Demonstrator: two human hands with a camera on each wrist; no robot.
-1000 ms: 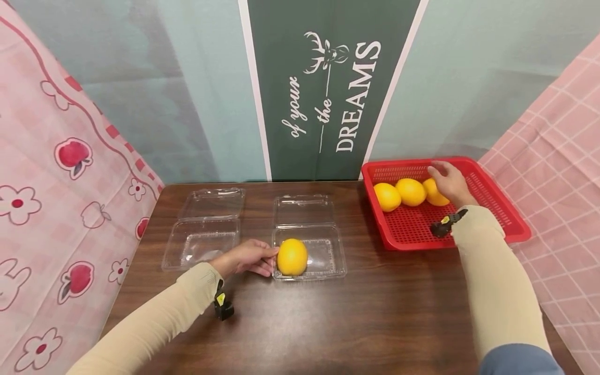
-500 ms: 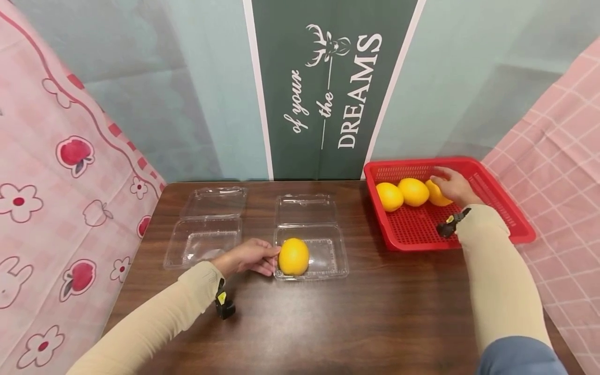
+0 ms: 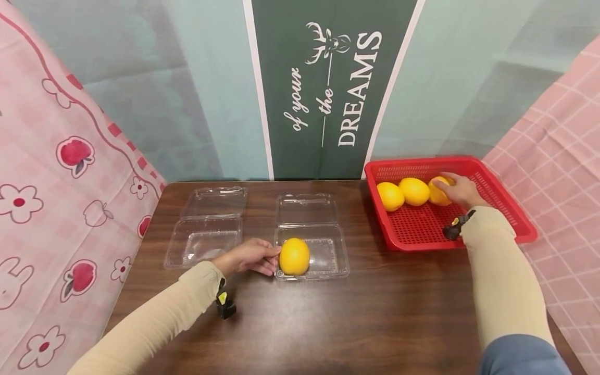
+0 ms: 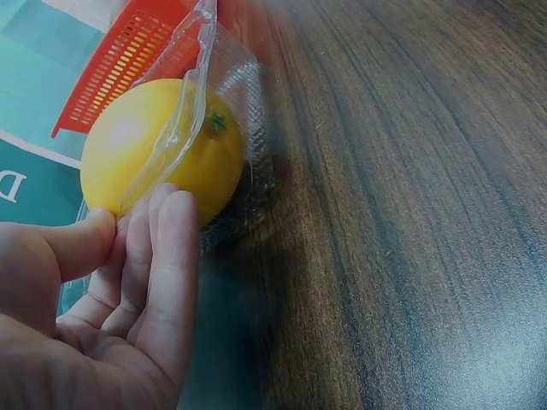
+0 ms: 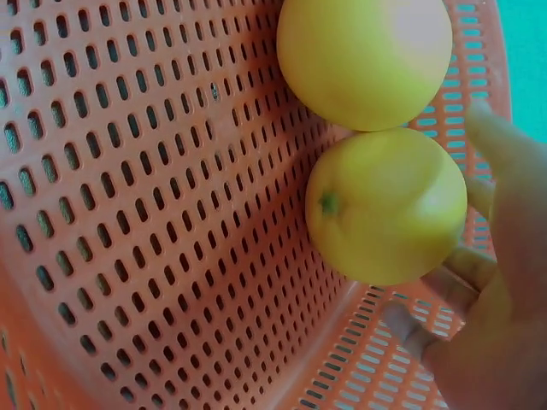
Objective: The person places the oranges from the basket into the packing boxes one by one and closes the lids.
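Observation:
In the head view, my left hand [image 3: 255, 257] pinches the near-left rim of an open clear plastic clamshell box [image 3: 323, 258]. The left wrist view shows thumb and fingertips on that thin rim, right beside an orange [image 4: 162, 149] lying inside the box. Over at the red basket [image 3: 389, 229], my right hand [image 3: 458, 190] is at the rightmost orange [image 3: 438, 192] there. Its thumb and fingers are spread about that orange [image 5: 385, 205] in the right wrist view, the thumb apart from the peel and some fingers partly hidden behind the fruit.
Two more oranges, the middle one [image 3: 414, 191] and the left one [image 3: 390, 196], sit in a row in the basket. A second open clear box [image 3: 201, 242] lies left on the brown table [image 3: 300, 323]. Fabric hangs behind and at both sides.
My right hand has come down from above the rightmost orange to beside it, with fingers about it. The left hand keeps its pinch on the box rim. The view shifted slightly.

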